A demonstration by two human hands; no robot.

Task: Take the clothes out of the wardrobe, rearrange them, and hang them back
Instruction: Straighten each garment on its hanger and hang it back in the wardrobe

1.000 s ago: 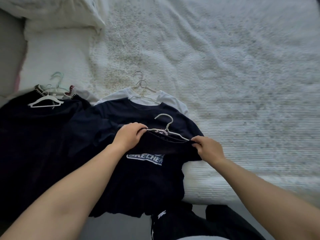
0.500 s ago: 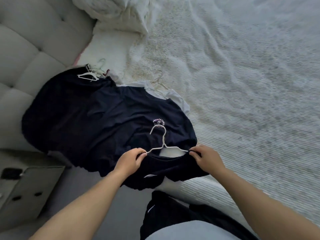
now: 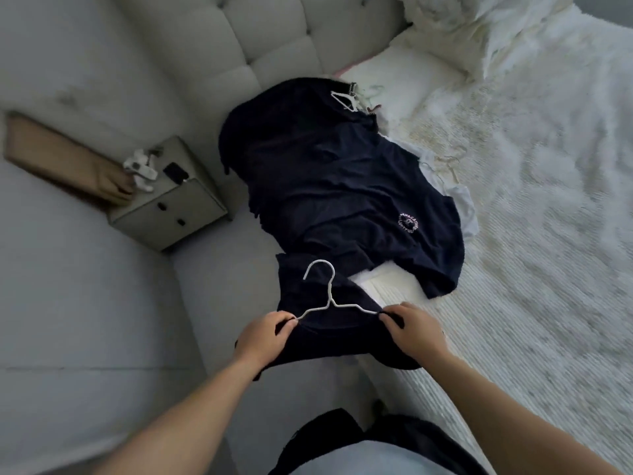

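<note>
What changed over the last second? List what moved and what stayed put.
The dark shirt on the white hanger was lifted off the pile and drawn toward the bed's edge. That uncovered the navy shirt with the round logo. The left hand and right hand still grip the shirt's shoulders. The other clothes stayed where they lay.

Both hands have drawn the dark shirt [image 3: 329,334] on its white hanger [image 3: 327,296] nearer, off the pile [image 3: 325,186] and over the near edge of the bed [image 3: 513,234]. The left hand [image 3: 263,337] and right hand [image 3: 416,332] pinch the shirt at the hanger's two ends as before. The shirt beneath, with a round pink logo [image 3: 408,223], is now uncovered, and a strip of white bedding shows between it and the held shirt. The view has swung left, bringing a nightstand [image 3: 168,204] and tufted headboard [image 3: 274,39] into sight.
</note>
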